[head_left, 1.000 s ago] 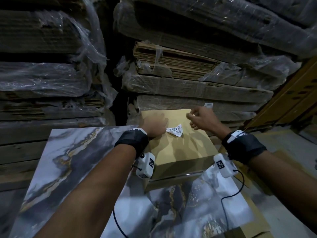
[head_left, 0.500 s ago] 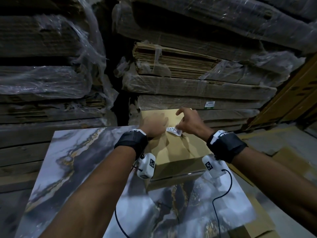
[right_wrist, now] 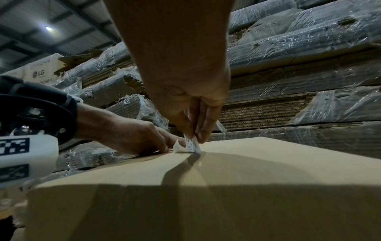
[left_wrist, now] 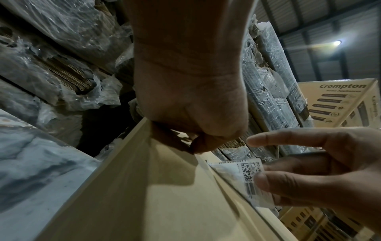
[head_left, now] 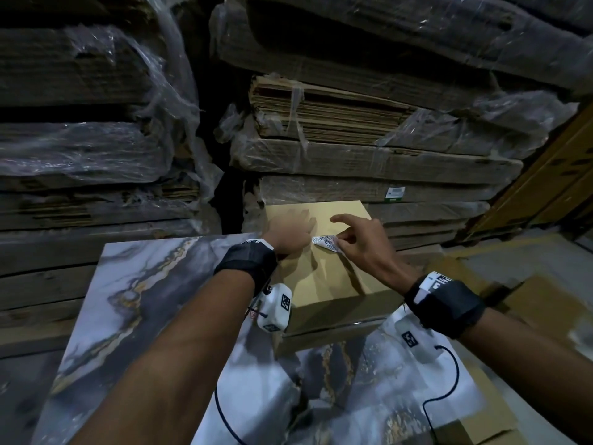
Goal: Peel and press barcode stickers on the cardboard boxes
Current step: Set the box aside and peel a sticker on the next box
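Observation:
A tan cardboard box (head_left: 321,284) stands on a marble-patterned table. My left hand (head_left: 292,229) lies palm down on the box top, its fingers flat on the cardboard just left of the sticker. The white barcode sticker (head_left: 325,242) stands partly lifted off the box top. My right hand (head_left: 356,245) pinches its raised end between thumb and a finger, with the index finger held out straight. In the right wrist view the sticker (right_wrist: 190,145) touches the box (right_wrist: 247,163) along its lower edge. The left wrist view shows the printed code on the sticker (left_wrist: 245,176).
The marble-patterned table (head_left: 144,300) extends left of and in front of the box. Tall stacks of shrink-wrapped flattened cardboard (head_left: 353,123) rise close behind it. Printed cartons (left_wrist: 340,101) stand at the right. Flat cardboard (head_left: 545,300) lies on the floor to the right.
My right hand came in from the right, where it hovered curled above the box, and took hold of the sticker's raised end. The left hand stayed on the box.

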Demonstrator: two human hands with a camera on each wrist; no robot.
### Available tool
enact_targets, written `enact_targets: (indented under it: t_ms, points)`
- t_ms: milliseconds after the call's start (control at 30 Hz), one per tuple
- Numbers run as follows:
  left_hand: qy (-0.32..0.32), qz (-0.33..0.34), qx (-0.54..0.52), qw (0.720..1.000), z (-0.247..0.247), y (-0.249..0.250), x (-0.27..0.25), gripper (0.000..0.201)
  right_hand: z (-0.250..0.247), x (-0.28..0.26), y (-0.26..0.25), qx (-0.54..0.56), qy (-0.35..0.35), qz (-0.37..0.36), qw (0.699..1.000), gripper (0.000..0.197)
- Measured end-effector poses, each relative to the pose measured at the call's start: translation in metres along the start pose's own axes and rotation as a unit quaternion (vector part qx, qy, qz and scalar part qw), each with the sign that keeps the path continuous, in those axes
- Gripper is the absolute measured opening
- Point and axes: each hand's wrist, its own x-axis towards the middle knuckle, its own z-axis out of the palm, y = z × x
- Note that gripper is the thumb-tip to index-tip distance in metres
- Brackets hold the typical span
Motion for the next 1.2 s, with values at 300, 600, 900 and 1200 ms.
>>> enact_targets:
  t_ms: [300,600,900,1200]
  points:
    - [-0.001,-0.001,0.002,1.000,0.000,0.000,0.000,0.062,0.002,0.007,-0.003,-0.148,0.022,0.036,0.988,0.037]
    - [-0.002,-0.002,-0.003,1.000,0.000,-0.001,0.003,0.062,-0.021,0.049,0.006,-0.067,-0.086,0.005,0.994,0.022]
    - [0.007,-0.008,-0.012,1.000,0.002,0.001,0.002,0.059,0.001,0.066,0.002,-0.058,-0.193,0.004,0.979,0.021]
    - [0.006,-0.023,-0.046,0.999,0.003,-0.001,0.004,0.071,-0.005,0.060,0.003,-0.022,-0.168,-0.028,0.985,0.020]
